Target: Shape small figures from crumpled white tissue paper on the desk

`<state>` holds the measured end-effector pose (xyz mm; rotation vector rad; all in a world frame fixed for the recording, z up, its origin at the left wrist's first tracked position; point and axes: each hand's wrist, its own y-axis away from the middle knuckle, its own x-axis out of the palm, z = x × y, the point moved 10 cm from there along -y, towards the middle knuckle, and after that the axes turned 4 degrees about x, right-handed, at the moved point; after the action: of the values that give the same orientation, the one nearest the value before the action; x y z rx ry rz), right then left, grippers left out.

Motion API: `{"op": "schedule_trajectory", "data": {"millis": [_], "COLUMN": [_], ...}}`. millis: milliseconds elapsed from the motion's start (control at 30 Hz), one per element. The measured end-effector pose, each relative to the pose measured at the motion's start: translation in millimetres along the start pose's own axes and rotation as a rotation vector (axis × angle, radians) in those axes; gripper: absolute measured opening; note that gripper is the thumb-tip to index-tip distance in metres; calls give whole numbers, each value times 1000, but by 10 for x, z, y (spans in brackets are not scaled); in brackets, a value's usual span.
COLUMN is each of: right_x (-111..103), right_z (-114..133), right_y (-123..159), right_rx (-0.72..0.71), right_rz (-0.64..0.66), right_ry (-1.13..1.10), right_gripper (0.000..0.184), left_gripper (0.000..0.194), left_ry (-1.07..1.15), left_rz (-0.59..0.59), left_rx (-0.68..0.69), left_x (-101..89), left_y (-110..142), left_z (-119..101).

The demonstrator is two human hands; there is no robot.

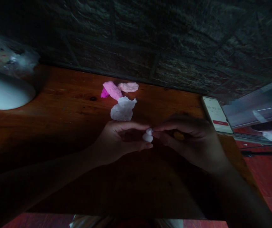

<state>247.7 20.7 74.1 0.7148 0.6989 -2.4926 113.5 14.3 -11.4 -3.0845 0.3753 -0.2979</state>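
Note:
A small white clay figure (pixel 147 138), made of a little ball on a larger one, is pinched between the thumb and fingers of my left hand (pixel 117 139). My right hand (pixel 190 136) comes in from the other side, its thumb and fingertip closed together at the figure's small upper ball. Whether a tiny piece sits in that pinch is too dark to tell. Beyond my left hand lies a torn, flattened piece of white clay (pixel 124 109). Touching it are a pink clay lump (pixel 112 90), a magenta bit (pixel 104 93) and a pale pink lump (pixel 128 87).
A dark stone-tiled wall (pixel 131 44) rises behind the wooden table (pixel 74 95). At the left stand a white rounded object (pixel 5 90) and crinkled clear plastic (pixel 10 57). A phone (pixel 217 114) showing a timer lies near the right edge, with red floor (pixel 266 177) beyond.

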Motion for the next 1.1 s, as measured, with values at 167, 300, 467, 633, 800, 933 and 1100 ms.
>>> {"op": "schedule_trajectory", "data": {"millis": [167, 300, 467, 633, 800, 933, 1100], "right_x": [3, -18, -59, 1, 59, 55, 47], "right_z": [65, 52, -64, -138, -115, -82, -59], "right_y": [26, 31, 9, 5, 1, -3, -4], "right_rx": [-38, -28, 70, 137, 103, 51, 11], "right_rz": [-13, -20, -21, 7, 40, 54, 55], "right_ry": [63, 27, -53, -167, -197, -192, -145], "right_gripper": [14, 17, 19, 14, 13, 11, 9], "left_gripper": [32, 32, 34, 33, 31, 31, 32], "left_ry": [0, 59, 83, 107, 187, 192, 183], "left_rz": [-7, -9, -29, -23, -2, 8, 11], "left_rx": [15, -28, -92, -84, -98, -127, -112], "left_x": [-8, 10, 3, 15, 60, 74, 66], "left_y": [-7, -28, -38, -34, -41, -35, -19], "left_z": [-12, 2, 35, 38, 30, 41, 42]}}
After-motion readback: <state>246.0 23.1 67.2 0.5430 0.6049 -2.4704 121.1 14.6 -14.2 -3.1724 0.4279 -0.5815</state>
